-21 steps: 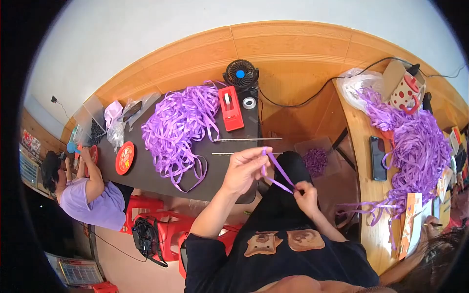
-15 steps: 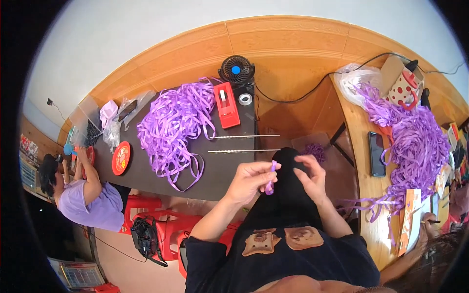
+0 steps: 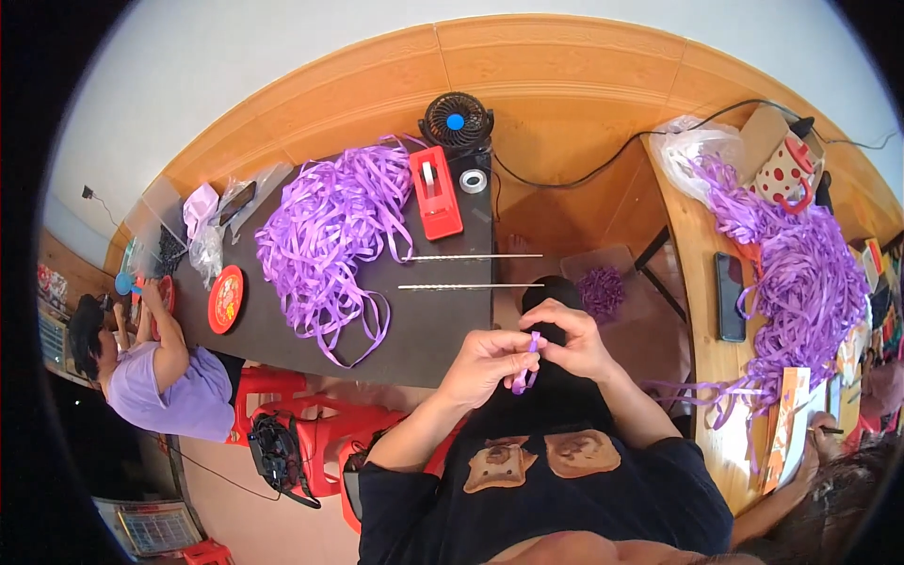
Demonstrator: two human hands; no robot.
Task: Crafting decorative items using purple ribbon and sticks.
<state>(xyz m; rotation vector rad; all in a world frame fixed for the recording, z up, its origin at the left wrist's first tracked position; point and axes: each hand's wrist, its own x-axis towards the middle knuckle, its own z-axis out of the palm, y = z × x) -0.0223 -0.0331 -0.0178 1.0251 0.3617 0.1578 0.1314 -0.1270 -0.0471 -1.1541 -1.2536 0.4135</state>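
Left hand (image 3: 485, 363): is being brought in from its outstretched reach, closer to the body.
Right hand (image 3: 576, 341): is being pressed against the left.
Short purple plastic ribbon strip (image 3: 524, 372): is no longer being stretched in a long loop; is being pinched folded between fingertips.

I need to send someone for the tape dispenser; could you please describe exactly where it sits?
On the dark table, look at the far end beside the big heap of purple ribbon. The tape dispenser lies just right of it, before the small black fan. It is the only long red block there.
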